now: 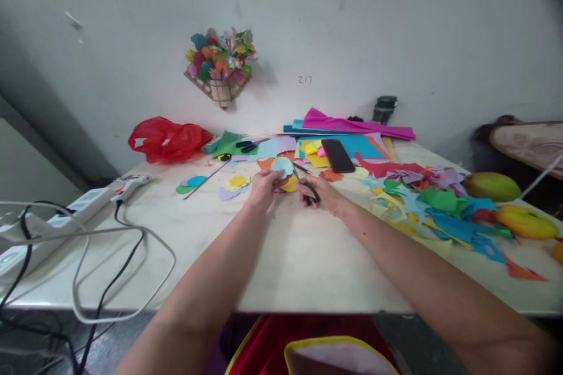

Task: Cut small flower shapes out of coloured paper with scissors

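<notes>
Between its thumb and fingers, my left hand (264,186) pinches a light blue paper piece (282,167) with a rounded outline. My right hand (320,192) is closed round the black handles of a pair of scissors (312,191). The scissor blades stand apart and point at the right side of the blue piece; whether they touch it I cannot tell. Under and behind the hands lie orange and yellow paper pieces. To the left rest a yellow paper flower (238,181) and blue and green paper rounds (196,181).
Paper scraps (404,199) cover the right side, beside mangoes (525,222). A phone (338,156) lies on coloured sheets. Farther left are another pair of scissors (248,145), a red plastic bag (169,139) and a power strip (57,231) with loose cables. Paper flowers (222,64) hang on the wall.
</notes>
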### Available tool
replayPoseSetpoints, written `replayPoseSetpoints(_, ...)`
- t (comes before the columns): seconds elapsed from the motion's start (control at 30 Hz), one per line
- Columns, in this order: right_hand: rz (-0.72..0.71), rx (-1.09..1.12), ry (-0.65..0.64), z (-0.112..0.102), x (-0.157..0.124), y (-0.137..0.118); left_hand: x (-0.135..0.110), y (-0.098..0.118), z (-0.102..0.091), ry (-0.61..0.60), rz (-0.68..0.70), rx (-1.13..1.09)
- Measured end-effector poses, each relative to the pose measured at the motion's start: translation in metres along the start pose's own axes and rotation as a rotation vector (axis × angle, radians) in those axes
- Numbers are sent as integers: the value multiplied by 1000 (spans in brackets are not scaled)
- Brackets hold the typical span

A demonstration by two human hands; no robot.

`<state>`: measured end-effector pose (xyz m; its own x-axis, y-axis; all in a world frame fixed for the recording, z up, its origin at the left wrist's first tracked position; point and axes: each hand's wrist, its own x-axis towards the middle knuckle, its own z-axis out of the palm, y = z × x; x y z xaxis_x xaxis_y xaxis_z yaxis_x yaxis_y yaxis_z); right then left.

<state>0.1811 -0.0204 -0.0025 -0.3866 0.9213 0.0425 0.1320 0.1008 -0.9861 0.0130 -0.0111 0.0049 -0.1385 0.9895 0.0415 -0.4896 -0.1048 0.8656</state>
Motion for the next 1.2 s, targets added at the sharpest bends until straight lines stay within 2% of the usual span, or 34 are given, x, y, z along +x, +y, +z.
replayPoseSetpoints(0.37, 24, -34, -1, 0, -4, -6, -3, 2, 2, 15, -33, -3)
replayPoseSetpoints(1.2, 1, -17, 30, 3, -4, -8, -2, -2, 3, -3, -6, -24)
